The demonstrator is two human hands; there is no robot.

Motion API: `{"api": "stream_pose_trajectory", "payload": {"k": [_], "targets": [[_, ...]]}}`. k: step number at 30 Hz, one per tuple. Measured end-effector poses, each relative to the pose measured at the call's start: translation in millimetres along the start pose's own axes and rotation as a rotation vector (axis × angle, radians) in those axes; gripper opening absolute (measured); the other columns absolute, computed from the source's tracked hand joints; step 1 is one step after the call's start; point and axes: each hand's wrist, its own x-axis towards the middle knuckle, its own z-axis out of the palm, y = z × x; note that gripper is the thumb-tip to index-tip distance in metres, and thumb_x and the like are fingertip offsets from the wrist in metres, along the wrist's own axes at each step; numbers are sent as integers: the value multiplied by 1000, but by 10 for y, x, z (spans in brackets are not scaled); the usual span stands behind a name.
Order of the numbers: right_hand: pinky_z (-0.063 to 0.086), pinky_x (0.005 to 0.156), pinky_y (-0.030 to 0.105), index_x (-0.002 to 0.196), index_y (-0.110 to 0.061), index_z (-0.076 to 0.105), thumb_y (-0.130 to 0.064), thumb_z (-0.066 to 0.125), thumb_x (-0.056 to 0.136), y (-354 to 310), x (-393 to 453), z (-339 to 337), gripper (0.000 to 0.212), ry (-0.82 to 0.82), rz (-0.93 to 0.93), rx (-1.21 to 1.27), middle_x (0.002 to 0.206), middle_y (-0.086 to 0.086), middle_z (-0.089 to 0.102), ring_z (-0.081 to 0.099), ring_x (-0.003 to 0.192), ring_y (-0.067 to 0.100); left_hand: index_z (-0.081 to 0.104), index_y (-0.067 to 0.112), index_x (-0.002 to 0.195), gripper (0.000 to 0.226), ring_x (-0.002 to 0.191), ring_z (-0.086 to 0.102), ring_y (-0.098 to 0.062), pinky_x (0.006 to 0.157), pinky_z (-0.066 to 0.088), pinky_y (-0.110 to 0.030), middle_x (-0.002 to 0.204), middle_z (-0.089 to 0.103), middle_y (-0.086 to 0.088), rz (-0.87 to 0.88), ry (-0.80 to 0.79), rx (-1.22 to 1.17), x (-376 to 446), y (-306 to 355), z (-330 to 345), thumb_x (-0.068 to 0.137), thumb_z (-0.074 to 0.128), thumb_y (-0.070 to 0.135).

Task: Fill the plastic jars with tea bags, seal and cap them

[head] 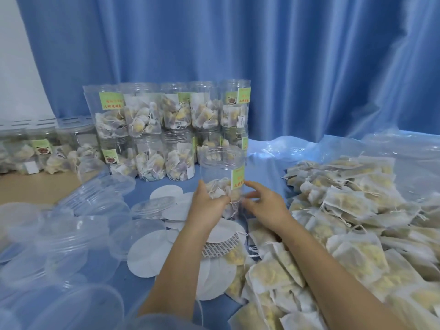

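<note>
Nearest us, loose tea bags lay heaped on the surface, soft, light and easily crushed. Beyond them we held the open plastic jar upright, left hand wrapping its lower wall, right hand touching it with fingers spread; it looked light, smooth and slightly flexible, best gripped low.

Between the hands, the clear jar carries a green label with orange characters. Right of the hands, the tea bags are off-white with yellow showing through. Below them lie white seal discs, one printed with dark text. Beyond hangs a plain blue curtain.
</note>
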Motion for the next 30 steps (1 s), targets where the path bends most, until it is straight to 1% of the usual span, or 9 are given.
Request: {"api": "stream_pose_trajectory", "payload": {"k": [2,5,8,11,18,21,25,28,30], "targets": [[45,79,24,105,-18,67,-26,61,86,-8,0,-121,21,-73,48,-262,98,1,68,63,98,20,14,19,151,83,135,36,-20,109,34,-39,152,31,-1,4,17,62,11,-7,13,84,63,16],[46,77,27,99,-13,71,-43,60,84,-80,-43,-257,35,-323,106,-564,101,3,68,60,98,20,33,13,141,64,114,49,-20,89,41,-30,138,47,-4,-12,77,90,-3,-6,27,83,60,16],[50,78,30,100,-11,70,-45,62,78,-122,-65,-352,41,-442,175,-623,104,7,69,64,96,21,39,9,134,54,102,50,-22,77,34,-26,123,51,-2,-63,128,87,-32,-4,9,85,58,18],[53,80,30,100,-13,72,-35,70,74,-118,-74,-370,34,-452,131,-613,102,5,71,66,93,19,34,9,141,60,109,48,-24,78,33,-26,132,48,-10,-92,174,89,-28,-13,-35,86,57,19],[39,60,4,78,-35,67,-21,76,73,-287,-102,-321,18,-162,-142,-261,77,-17,64,52,63,-7,43,11,134,52,108,55,-27,84,41,-31,125,54,-11,-113,240,19,-2,-15,-101,86,59,21],[40,63,5,84,-36,67,-16,74,77,-426,-114,-380,22,-58,-251,-142,79,-17,64,52,65,-2,46,9,131,49,112,56,-30,97,45,-39,122,56,-14,-119,245,-56,17,-27,-135,85,60,19],[44,67,6,80,-35,62,-12,76,77,-660,-84,-418,26,314,-380,236,75,-15,63,58,69,-1,49,8,127,44,111,57,-30,98,46,-44,118,58,-12,-135,270,-142,27,-18,-164,85,60,16],[44,65,6,80,-26,61,-13,71,81,-856,48,-340,17,603,-440,245,83,-6,66,61,75,5,56,10,115,31,107,59,-29,97,47,-44,111,62,-9,-147,285,-214,31,-15,-167,85,58,12],[48,74,17,85,-18,63,-13,66,86,-918,192,-284,5,584,-388,169,89,0,67,63,81,13,59,15,98,14,100,62,-27,95,48,-45,94,64,-3,-134,285,-248,27,-11,-180,85,56,10]]}}
